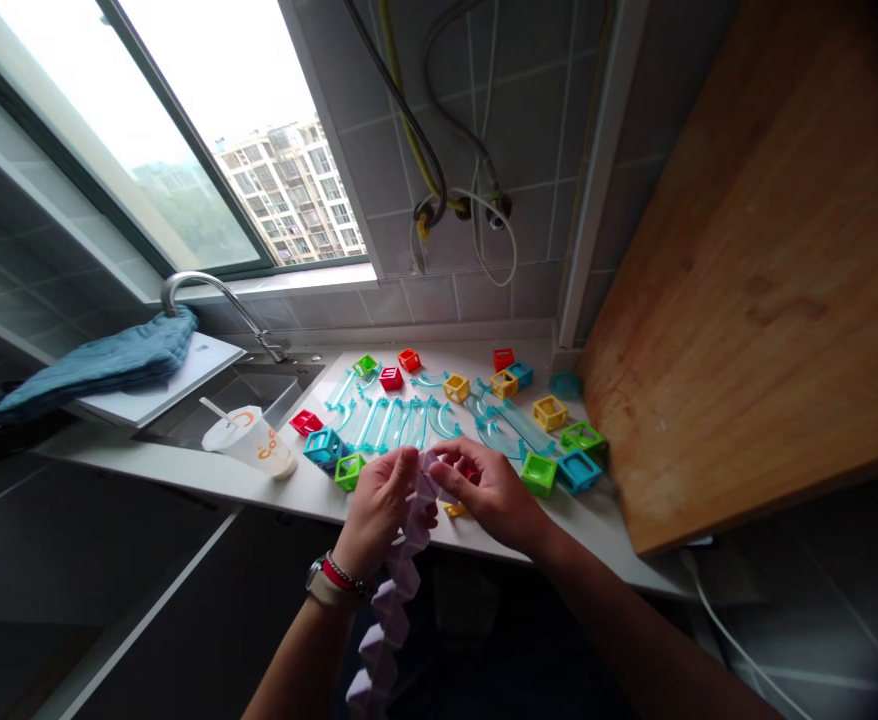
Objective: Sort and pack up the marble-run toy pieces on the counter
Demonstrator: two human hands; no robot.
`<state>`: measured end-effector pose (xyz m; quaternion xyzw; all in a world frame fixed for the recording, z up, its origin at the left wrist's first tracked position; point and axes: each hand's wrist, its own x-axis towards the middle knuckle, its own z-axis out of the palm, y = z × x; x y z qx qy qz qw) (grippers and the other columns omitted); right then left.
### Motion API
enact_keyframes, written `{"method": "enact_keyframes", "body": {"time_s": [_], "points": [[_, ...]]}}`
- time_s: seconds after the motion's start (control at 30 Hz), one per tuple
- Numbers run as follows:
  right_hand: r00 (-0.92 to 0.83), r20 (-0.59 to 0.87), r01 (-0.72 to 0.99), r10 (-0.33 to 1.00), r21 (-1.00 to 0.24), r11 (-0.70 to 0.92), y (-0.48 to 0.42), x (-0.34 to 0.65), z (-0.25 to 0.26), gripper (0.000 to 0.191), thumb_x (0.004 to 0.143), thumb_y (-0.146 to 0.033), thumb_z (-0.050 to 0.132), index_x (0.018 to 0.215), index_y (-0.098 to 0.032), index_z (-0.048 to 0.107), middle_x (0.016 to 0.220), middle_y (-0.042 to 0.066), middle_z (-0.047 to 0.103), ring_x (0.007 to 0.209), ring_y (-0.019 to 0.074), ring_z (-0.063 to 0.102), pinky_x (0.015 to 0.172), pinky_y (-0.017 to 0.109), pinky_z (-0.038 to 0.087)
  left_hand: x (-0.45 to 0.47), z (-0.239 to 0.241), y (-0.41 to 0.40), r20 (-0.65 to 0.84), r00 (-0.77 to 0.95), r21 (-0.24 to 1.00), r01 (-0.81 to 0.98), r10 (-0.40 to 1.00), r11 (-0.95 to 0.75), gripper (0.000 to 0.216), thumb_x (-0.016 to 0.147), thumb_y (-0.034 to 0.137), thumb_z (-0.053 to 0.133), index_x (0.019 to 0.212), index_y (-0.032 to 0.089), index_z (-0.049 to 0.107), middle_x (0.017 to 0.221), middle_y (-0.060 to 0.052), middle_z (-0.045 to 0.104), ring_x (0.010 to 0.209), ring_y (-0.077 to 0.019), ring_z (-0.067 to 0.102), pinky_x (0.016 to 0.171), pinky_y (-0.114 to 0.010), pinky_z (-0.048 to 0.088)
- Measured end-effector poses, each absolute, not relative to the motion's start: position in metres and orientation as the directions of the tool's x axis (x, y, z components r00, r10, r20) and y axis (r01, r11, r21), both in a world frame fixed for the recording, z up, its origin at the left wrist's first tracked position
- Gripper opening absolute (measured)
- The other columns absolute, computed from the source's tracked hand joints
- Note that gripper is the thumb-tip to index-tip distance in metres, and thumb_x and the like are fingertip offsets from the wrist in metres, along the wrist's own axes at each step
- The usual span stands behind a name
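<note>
My left hand (383, 500) and my right hand (488, 490) are closed together on the top end of a chain of pale purple cube pieces (398, 590), which hangs down below the counter's front edge. The hands are just in front of a spread of toy parts on the white counter (311, 490): clear blue track strips (390, 420) and curved track pieces (506, 430), plus small open cubes in red (390, 378), yellow (549, 412), green (538, 473) and blue (578, 470). A yellow piece (455, 510) shows under my right hand.
A large wooden board (754, 280) leans at the right. A white cup with a straw (248, 440) lies on its side near the sink (236, 400) and tap (206, 290). A blue cloth (101, 365) rests on a white board at left. Hoses hang on the tiled wall.
</note>
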<state>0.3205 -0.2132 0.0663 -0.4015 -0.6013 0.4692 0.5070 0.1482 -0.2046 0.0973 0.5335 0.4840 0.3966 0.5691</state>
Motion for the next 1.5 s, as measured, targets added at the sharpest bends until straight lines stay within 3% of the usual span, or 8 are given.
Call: {"method": "enact_keyframes", "body": {"time_s": [0.1,0.2,0.4,0.7,0.87,1.13,1.27,1.5], "points": [[-0.257,0.152,-0.029,0.954,-0.988,0.149,-0.211,0.324,0.066,0.049,0.083,-0.046,0.083,0.122,-0.019,0.069,0.094,0.004,0.070,0.073,0.0162,0.063,0.067,0.029,0.052,0.159,0.095,-0.203,-0.103,0.200,0.994,0.059,0.974,0.093,0.054,0.087,0.073,0.064,0.087,0.020,0.053,0.062,0.006,0.057,0.043,-0.0120,0.056,0.042,-0.024,0.050],[-0.273,0.147,-0.109,0.951,-0.987,0.121,-0.209,0.324,0.064,0.041,0.083,-0.044,0.082,0.112,-0.018,0.071,0.100,0.006,0.072,0.080,0.0186,0.067,0.070,0.030,0.054,0.159,0.093,-0.202,-0.090,0.182,0.996,0.024,0.979,0.087,0.051,0.088,0.069,0.065,0.095,0.021,0.051,0.070,0.006,0.054,0.052,-0.0106,0.056,0.047,-0.021,0.051],[-0.069,0.107,-0.227,0.992,-0.970,0.089,-0.201,0.331,0.066,0.035,0.082,-0.039,0.082,0.107,-0.017,0.072,0.095,0.006,0.074,0.083,0.0208,0.069,0.067,0.028,0.054,0.147,0.089,-0.206,-0.119,0.310,0.987,0.138,0.943,0.079,0.049,0.093,0.060,0.066,0.117,0.017,0.063,0.095,-0.006,0.070,0.078,-0.0166,0.068,0.066,-0.024,0.056],[-0.230,0.058,-0.256,0.972,-0.967,-0.003,-0.196,0.338,0.065,0.040,0.083,-0.051,0.080,0.098,-0.015,0.073,0.081,0.002,0.069,0.072,0.0156,0.062,0.062,0.026,0.047,0.151,0.086,-0.209,-0.155,0.352,0.978,0.185,0.923,0.093,0.042,0.092,0.056,0.067,0.100,0.014,0.069,0.078,-0.004,0.067,0.057,-0.0123,0.057,0.048,-0.021,0.050],[-0.320,0.097,-0.179,0.943,-0.983,0.041,-0.191,0.350,0.059,0.039,0.082,-0.050,0.083,0.085,-0.014,0.069,0.073,-0.002,0.061,0.066,0.0122,0.054,0.060,0.025,0.042,0.150,0.092,-0.210,-0.211,0.429,0.967,0.225,0.878,0.122,0.044,0.092,0.055,0.068,0.105,0.013,0.073,0.081,-0.005,0.070,0.054,-0.0121,0.057,0.046,-0.022,0.053],[-0.362,0.022,-0.169,0.932,-0.985,-0.042,-0.192,0.353,0.062,0.047,0.076,-0.049,0.087,0.103,-0.015,0.070,0.089,0.004,0.072,0.076,0.0183,0.069,0.055,0.023,0.051,0.149,0.084,-0.209,-0.201,0.342,0.979,0.091,0.918,0.181,0.049,0.090,0.054,0.071,0.117,0.013,0.071,0.086,-0.007,0.074,0.058,-0.0155,0.067,0.052,-0.024,0.054],[-0.307,0.054,-0.223,0.950,-0.975,-0.016,-0.189,0.352,0.059,0.046,0.077,-0.047,0.088,0.104,-0.016,0.069,0.096,0.005,0.072,0.085,0.0212,0.071,0.063,0.027,0.059,0.149,0.085,-0.211,-0.204,0.292,0.978,0.114,0.935,0.178,0.043,0.091,0.054,0.071,0.102,0.013,0.074,0.088,-0.007,0.074,0.067,-0.0162,0.069,0.058,-0.023,0.054],[-0.264,0.177,-0.281,0.948,-0.955,0.100,-0.187,0.348,0.053,0.045,0.078,-0.041,0.088,0.113,-0.017,0.072,0.106,0.007,0.075,0.096,0.0234,0.072,0.087,0.036,0.059,0.152,0.092,-0.211,-0.176,0.254,0.978,0.153,0.951,0.140,0.045,0.094,0.055,0.066,0.094,0.012,0.075,0.066,-0.004,0.070,0.053,-0.0114,0.059,0.050,-0.020,0.044]]}}
